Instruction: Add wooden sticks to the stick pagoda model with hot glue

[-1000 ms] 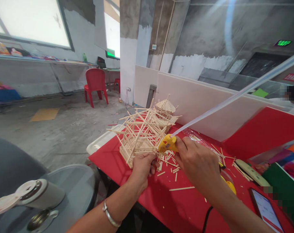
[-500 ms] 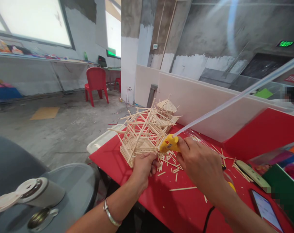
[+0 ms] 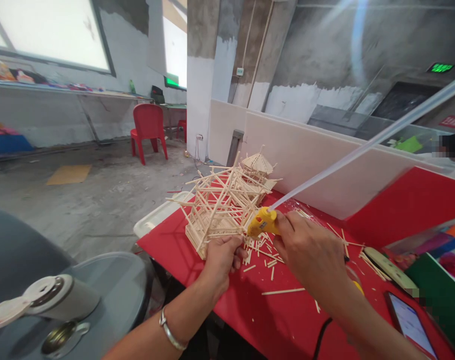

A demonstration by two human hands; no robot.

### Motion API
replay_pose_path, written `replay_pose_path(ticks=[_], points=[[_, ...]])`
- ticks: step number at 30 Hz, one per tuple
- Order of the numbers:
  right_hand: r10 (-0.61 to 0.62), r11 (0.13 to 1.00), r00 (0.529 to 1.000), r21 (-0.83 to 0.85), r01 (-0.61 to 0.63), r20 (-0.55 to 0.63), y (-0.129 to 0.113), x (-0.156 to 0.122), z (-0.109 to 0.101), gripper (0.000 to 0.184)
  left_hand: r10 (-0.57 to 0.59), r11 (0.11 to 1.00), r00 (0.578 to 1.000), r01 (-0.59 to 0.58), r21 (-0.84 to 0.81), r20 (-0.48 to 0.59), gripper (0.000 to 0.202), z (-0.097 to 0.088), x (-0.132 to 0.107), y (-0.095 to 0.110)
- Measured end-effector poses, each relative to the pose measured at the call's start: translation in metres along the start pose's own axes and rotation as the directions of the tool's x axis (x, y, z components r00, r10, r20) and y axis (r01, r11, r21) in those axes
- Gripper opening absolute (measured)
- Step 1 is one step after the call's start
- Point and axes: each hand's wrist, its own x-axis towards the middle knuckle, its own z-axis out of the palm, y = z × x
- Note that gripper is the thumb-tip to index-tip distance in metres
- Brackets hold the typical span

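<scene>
My right hand (image 3: 312, 247) is wrapped round a yellow hot glue gun (image 3: 263, 222). A long translucent glue stick (image 3: 336, 170) runs out of its back end, up and to the right. The gun's nozzle meets the lower front corner of a house model made of thin wooden sticks (image 3: 215, 202). At that same corner my left hand (image 3: 223, 252) grips the model's bottom edge, thumb and fingers closed close to the nozzle. Whether a small stick is also between those fingers is hidden. Behind the frame stands a small round-roofed stick pavilion (image 3: 258, 164).
Short cut sticks (image 3: 270, 260) lie scattered on the red table (image 3: 246, 305). On the right are a phone (image 3: 409, 320) and a green case (image 3: 390, 270). A grey stool (image 3: 118, 280) at the left bears a white lidded container (image 3: 71, 297). A white partition (image 3: 287, 150) stands behind.
Both hands, the glue gun and the model hold nearly the same places. The rear end of the glue stick has dipped slightly.
</scene>
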Motion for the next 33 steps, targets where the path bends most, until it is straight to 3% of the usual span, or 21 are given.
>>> replay_pose_path(ticks=[33], points=[[0.008,0.999,1.0,0.039,-0.008,0.001,0.0013,0.0006,0.0044,0.028,0.003,1.0,1.0,-0.003,0.004,0.003,0.018,0.0002,-0.0011,0.0004]])
